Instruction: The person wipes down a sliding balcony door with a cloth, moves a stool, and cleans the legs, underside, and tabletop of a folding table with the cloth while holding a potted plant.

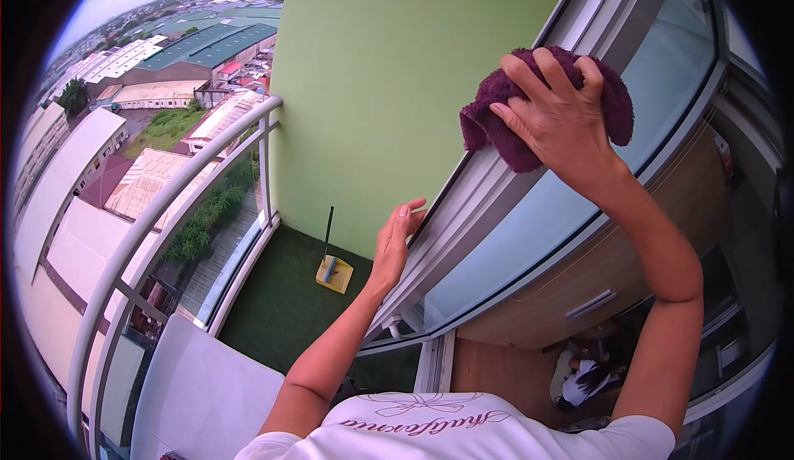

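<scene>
A dark purple cloth (496, 113) is bunched under my right hand (558, 117), whose bent fingers grip it against the sliding door's metal frame (488, 183). Lower down, my left hand (399, 241) rests at the outer edge of that frame, fingers stretched out and partly hidden behind it. No object shows in the left hand. Beside the frame, the door's glass pane (529, 220) runs along its inner side.
A balcony railing (174, 179) curves along the left, with rooftops far below. A yellow dustpan (334, 274) stands on the green floor (273, 295) by the green wall (364, 88). A white surface (207, 386) lies lower left. Indoors, a person (585, 377) is at lower right.
</scene>
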`<state>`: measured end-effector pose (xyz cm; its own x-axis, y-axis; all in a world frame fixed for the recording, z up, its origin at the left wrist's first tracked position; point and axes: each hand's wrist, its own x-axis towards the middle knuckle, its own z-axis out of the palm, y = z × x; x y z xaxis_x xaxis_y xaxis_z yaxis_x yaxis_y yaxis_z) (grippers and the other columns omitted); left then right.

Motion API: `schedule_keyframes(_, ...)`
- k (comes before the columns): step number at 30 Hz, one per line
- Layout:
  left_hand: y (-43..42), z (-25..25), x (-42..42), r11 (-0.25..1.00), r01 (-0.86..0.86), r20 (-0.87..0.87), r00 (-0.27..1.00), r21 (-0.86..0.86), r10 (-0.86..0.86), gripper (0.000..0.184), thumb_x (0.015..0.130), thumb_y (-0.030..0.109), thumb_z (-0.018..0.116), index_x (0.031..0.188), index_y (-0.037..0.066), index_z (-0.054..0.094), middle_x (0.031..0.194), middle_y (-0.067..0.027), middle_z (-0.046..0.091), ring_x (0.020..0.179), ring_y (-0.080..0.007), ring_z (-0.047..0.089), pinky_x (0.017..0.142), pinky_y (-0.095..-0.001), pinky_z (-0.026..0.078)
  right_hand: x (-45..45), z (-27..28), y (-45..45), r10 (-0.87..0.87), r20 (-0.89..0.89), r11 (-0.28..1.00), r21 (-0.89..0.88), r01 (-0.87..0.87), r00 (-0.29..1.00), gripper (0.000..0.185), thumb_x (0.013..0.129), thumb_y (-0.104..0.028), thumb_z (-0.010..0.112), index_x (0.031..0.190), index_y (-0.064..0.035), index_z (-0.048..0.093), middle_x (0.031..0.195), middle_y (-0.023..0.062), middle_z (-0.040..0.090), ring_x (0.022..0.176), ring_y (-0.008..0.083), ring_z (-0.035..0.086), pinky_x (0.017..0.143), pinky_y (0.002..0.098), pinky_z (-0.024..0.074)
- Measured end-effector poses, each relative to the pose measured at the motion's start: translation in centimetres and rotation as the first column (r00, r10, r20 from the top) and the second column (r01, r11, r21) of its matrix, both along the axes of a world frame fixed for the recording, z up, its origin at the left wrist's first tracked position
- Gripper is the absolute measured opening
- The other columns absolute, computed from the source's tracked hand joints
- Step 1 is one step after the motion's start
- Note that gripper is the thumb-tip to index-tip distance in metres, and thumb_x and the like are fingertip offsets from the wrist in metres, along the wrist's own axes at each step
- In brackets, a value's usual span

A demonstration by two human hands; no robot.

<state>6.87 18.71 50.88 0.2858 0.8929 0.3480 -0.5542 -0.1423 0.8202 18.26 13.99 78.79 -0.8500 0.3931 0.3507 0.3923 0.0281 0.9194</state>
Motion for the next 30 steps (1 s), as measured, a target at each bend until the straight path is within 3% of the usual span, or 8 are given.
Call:
schedule_keyframes(7, 0.1, -0.1, 0.3, 0.999, -0.027, -0.009, 1.000, 0.029, 0.027, 0.054, 0.100, 0.045, 0.030, 0.130, 0.004, 0.048, 0.116, -0.0140, 0.058, 0.112, -0.0207, 0.052, 0.103, -0.0359, 0.034, 0.9, 4.2, 0.0, 0.048, 0.010, 0.994, -0.095, -0.047, 0.999, 0.027, 0.085, -0.034, 0.061, 0.066, -0.0142, 0.063, 0.110, -0.0073, 0.050, 0.110, 0.0126, 0.042, 0.091, 0.0406, 0.0252)
schedule_keyframes(9, 0.1, 0.1, 0.2, 0.999, -0.021, -0.013, 1.000, 0.030, 0.021, 0.053, 0.100, 0.044, 0.030, 0.130, 0.004, 0.048, 0.117, -0.0141, 0.058, 0.112, -0.0208, 0.052, 0.103, -0.0358, 0.034, 0.6, 7.1, -0.3, 0.081, 0.086, 0.987, 0.133, -0.092, 0.993, 0.027, 0.086, -0.034, 0.060, 0.067, -0.0148, 0.063, 0.111, -0.0061, 0.050, 0.110, 0.0126, 0.043, 0.090, 0.0410, 0.0254)
schedule_keyframes(11, -0.1, 0.3, 0.2, 1.000, -0.014, -0.011, 1.000, 0.022, 0.014, 0.053, 0.100, 0.044, 0.030, 0.130, 0.004, 0.048, 0.117, -0.0142, 0.058, 0.113, -0.0208, 0.051, 0.103, -0.0357, 0.034, 0.3, 8.3, -0.8, 0.015, 0.045, 0.990, 0.142, -0.021, 0.999, 0.028, 0.089, -0.034, 0.057, 0.074, -0.0123, 0.066, 0.117, -0.0057, 0.051, 0.110, 0.0103, 0.044, 0.092, 0.0394, 0.0221)
schedule_keyframes(18, -0.4, 0.6, 0.0, 0.999, -0.022, -0.010, 1.000, 0.039, 0.023, 0.052, 0.101, 0.042, 0.030, 0.130, 0.003, 0.047, 0.120, -0.0163, 0.056, 0.117, -0.0228, 0.050, 0.106, -0.0356, 0.033, 1.0, 0.8, 0.3, 0.095, -0.035, 0.984, -0.150, -0.100, 0.995, 0.021, 0.084, -0.029, 0.063, 0.071, -0.0124, 0.064, 0.111, -0.0022, 0.050, 0.106, 0.0167, 0.044, 0.090, 0.0427, 0.0279)
schedule_keyframes(21, -0.6, 0.3, 0.0, 0.998, -0.010, -0.017, 1.000, 0.060, 0.011, 0.049, 0.102, 0.038, 0.031, 0.131, 0.001, 0.046, 0.125, -0.0183, 0.053, 0.121, -0.0241, 0.047, 0.107, -0.0356, 0.030, 1.1, 1.8, 0.1, 0.089, -0.122, 0.958, -0.263, -0.118, 0.989, 0.016, 0.080, -0.025, 0.067, 0.075, -0.0106, 0.063, 0.112, -0.0015, 0.051, 0.105, 0.0183, 0.045, 0.088, 0.0400, 0.0308)
schedule_keyframes(25, -1.9, -0.2, 0.9, 0.932, -0.228, -0.045, 0.967, 0.281, 0.250, 0.039, 0.101, 0.026, 0.039, 0.129, 0.001, 0.049, 0.125, -0.0160, 0.055, 0.119, -0.0252, 0.051, 0.104, -0.0332, 0.034, 0.3, 3.2, -2.3, 0.280, -0.277, 0.935, -0.140, -0.327, 0.919, 0.017, 0.080, -0.020, 0.069, 0.085, -0.0051, 0.062, 0.111, 0.0059, 0.053, 0.101, 0.0234, 0.048, 0.088, 0.0385, 0.0346)
schedule_keyframes(27, -2.6, -0.3, 0.9, 0.834, -0.362, -0.073, 0.901, 0.416, 0.427, 0.038, 0.100, 0.023, 0.040, 0.130, 0.001, 0.048, 0.128, -0.0174, 0.053, 0.119, -0.0259, 0.050, 0.103, -0.0328, 0.034, 1.8, 1.0, -2.6, 0.200, -0.274, 0.964, -0.117, -0.239, 0.941, 0.016, 0.078, -0.018, 0.069, 0.086, -0.0063, 0.062, 0.116, 0.0063, 0.053, 0.108, 0.0253, 0.049, 0.093, 0.0419, 0.0341)
schedule_keyframes(30, -1.8, -0.6, 0.6, 0.951, -0.195, -0.033, 0.978, 0.239, 0.208, 0.046, 0.101, 0.032, 0.035, 0.130, -0.001, 0.049, 0.125, -0.0167, 0.055, 0.119, -0.0250, 0.050, 0.106, -0.0349, 0.032, 4.1, -5.9, -1.9, 0.148, -0.231, 0.946, -0.249, -0.206, 0.962, 0.020, 0.070, -0.020, 0.071, 0.084, -0.0114, 0.060, 0.117, 0.0041, 0.054, 0.123, 0.0266, 0.044, 0.103, 0.0432, 0.0307)
